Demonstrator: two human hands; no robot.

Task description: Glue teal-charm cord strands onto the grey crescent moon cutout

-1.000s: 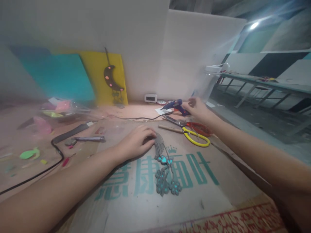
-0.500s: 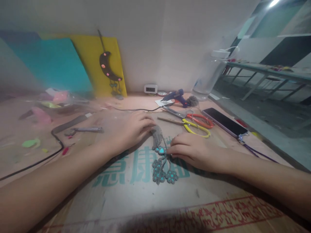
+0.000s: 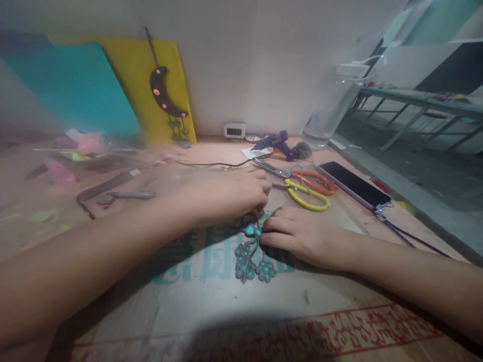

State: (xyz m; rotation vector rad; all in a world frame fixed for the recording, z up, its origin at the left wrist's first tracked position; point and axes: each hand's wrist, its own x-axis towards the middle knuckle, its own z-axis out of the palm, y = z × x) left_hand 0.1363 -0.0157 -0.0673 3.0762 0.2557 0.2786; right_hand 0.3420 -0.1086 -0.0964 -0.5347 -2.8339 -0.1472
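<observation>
Left hand (image 3: pixel 251 191) shifted right since earlier frame, now over pendant's (image 3: pixel 244 269) upper part. Fingers curled; cannot tell if gripping. Right hand (image 3: pixel 304 234) beside pendant, fingers bent, fingertips at turquoise pieces; grip also unclear. Pendant flat on tabletop (image 3: pixel 226 314), mid-view: grey cords, grey flower shapes with turquoise spots; top hidden by left hand. Green Chinese characters (image 3: pixel 215 259) under/around it, partly covered, not fully legible. Clock (image 3: pixel 234 131) digits blurred. No brand readable on phone (image 3: pixel 352 183).
</observation>
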